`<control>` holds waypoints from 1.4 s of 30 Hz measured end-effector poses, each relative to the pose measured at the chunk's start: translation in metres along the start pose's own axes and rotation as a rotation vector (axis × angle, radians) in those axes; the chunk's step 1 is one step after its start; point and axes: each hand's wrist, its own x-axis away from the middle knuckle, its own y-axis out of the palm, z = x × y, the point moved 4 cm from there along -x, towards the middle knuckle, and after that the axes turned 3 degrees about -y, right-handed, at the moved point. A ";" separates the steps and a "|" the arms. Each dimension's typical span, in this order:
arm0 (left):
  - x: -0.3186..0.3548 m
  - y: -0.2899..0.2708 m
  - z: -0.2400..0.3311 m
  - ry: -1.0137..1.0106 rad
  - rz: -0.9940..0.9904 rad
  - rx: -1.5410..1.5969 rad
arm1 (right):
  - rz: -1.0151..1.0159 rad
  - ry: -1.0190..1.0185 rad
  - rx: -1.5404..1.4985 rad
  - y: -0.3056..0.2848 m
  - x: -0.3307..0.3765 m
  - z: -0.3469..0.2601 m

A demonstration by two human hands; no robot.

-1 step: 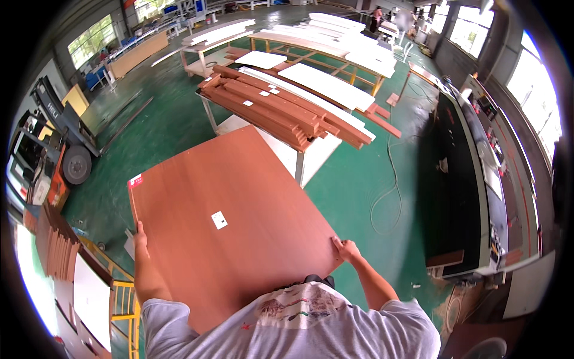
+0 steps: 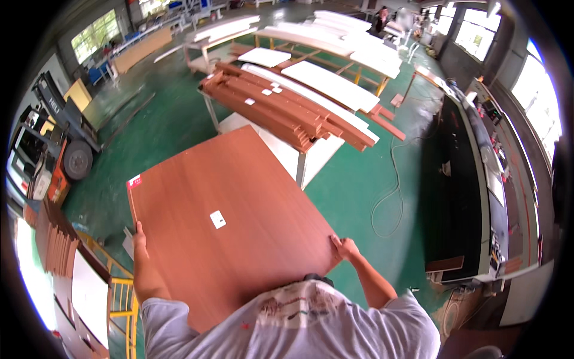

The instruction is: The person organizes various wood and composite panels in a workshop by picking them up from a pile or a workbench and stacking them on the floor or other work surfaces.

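Observation:
A large flat reddish-brown wood-look board (image 2: 239, 179) is held in front of my body, its near edge against my shirt. My left hand (image 2: 140, 239) is closed on its left edge, with the thumb showing on top. On the right edge, near the closest corner, my right hand (image 2: 344, 246) grips with the thumb over the surface; the fingers beneath are hidden. A white label (image 2: 217, 219) sits near the middle of the board, and a red-and-white sticker (image 2: 134, 180) marks its left corner.
Ahead, brown planks (image 2: 269, 107) lie stacked on a metal-legged bench (image 2: 301, 167). White panels (image 2: 329, 84) rest behind them. A forklift (image 2: 66, 137) stands left, above a yellow frame (image 2: 122, 299). A cable (image 2: 397, 191) crosses the green floor; a long dark-sided bench (image 2: 463, 191) runs along the right.
The surroundings ahead have shifted slightly to the right in the picture. Both hands keep their hold on the board, which stays almost in the same place before me.

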 end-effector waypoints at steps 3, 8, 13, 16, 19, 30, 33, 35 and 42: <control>0.058 0.080 -0.005 -0.235 -0.088 -0.067 | -0.196 0.125 0.119 -0.035 -0.077 0.000; 0.019 0.022 -0.025 -0.287 0.126 -0.321 | -0.148 -0.176 0.177 -0.066 -0.165 -0.085; 0.027 0.047 -0.054 -0.318 0.110 -0.293 | -0.216 -0.253 0.327 -0.074 -0.215 -0.142; 0.031 0.085 -0.065 -0.439 -0.004 -0.239 | -0.201 -0.353 0.411 -0.087 -0.251 -0.150; 0.046 0.101 -0.076 -0.527 -0.095 -0.209 | -0.236 -0.306 0.471 -0.097 -0.265 -0.181; 0.340 0.113 -0.122 -0.786 -0.147 -0.199 | -0.340 -0.463 0.331 -0.053 -0.279 -0.211; 0.444 0.122 -0.132 -0.906 -0.061 -0.051 | -0.433 -0.413 0.353 -0.033 -0.283 -0.197; 0.454 0.125 -0.121 -0.913 0.031 0.008 | -0.425 -0.441 0.352 -0.015 -0.286 -0.184; 0.410 0.125 -0.147 -0.848 0.006 0.082 | -0.373 -0.427 0.366 0.044 -0.321 -0.135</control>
